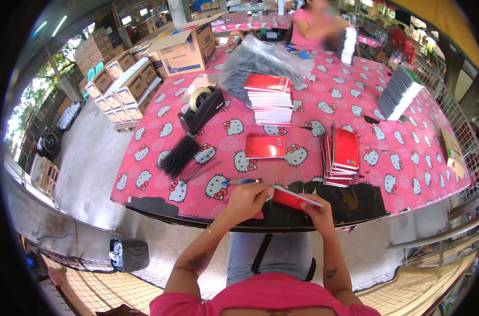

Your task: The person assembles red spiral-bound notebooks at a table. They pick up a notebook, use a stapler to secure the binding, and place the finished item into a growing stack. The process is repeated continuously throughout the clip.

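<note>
At the table's near edge, my right hand point(317, 209) grips a small red notebook point(289, 198) by its right end, tilted with its page edge upward. Close to the notebook's left end, my left hand point(251, 198) has its fingers pinched together. Whatever lies between those fingertips is too small to tell. A blue pen point(239, 181) rests just beyond the left hand. Past it lies a single red notebook point(265, 146), flat on the table. Farther left is a pile of black spiral binding coils point(179, 157). On the right sits a stack of red spiral notebooks point(344, 152).
A black tape dispenser point(203, 109), a tall notebook stack point(270, 100) and a clear plastic bag point(265, 63) stand farther back on the pink covered table point(323, 118). Dark-edged stacks point(400, 95) are at right. Cardboard boxes point(184, 50) line the left; another person point(313, 26) is across.
</note>
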A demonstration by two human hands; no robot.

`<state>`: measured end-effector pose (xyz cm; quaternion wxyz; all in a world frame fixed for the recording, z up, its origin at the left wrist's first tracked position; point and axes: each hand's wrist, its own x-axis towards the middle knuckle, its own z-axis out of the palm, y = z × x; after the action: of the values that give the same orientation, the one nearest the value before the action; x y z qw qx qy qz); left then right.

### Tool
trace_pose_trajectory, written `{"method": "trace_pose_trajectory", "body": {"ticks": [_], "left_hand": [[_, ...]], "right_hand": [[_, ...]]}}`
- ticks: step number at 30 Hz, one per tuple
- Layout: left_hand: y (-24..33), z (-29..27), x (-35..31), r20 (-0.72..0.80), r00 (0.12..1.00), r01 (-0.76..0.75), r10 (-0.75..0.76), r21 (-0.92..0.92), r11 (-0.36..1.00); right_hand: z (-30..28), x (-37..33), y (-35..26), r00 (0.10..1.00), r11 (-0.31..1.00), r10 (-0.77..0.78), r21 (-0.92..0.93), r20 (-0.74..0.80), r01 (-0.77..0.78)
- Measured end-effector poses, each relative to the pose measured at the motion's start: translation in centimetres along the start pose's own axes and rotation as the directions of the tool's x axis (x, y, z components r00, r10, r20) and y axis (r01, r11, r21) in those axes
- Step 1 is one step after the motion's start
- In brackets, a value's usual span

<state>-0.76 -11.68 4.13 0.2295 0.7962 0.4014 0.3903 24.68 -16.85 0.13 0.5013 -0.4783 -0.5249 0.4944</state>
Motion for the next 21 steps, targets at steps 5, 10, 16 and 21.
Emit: {"method": "trace_pose_trajectory", "body": {"ticks": [5,10,16,21], "left_hand": [[0.4,0.1,0.6,0.023,0.999,0.041,-0.040,-0.055,0.998],[-0.6,-1.4,1.9,0.182,0.954,-0.263,0.238,0.131,0.956],[1.6,-1.7,2.7,0.198,0.955,-0.286,0.220,0.423,0.860],[3.1,1.0,-0.7,0.036,0.951,-0.252,0.308,0.669,0.699]], "right_hand": [[-0.1,-0.1,0.1,1.000,1.000,-0.015,-0.026,0.000,0.015],[-0.4,0.6,-0.6,0.994,0.987,-0.101,-0.123,0.049,0.106],[1.3,-0.2,-0.9,0.998,0.998,-0.056,0.018,-0.035,0.057],[1.6,-0.9,-1.9,0.988,0.985,-0.083,0.141,-0.129,0.101]]}}
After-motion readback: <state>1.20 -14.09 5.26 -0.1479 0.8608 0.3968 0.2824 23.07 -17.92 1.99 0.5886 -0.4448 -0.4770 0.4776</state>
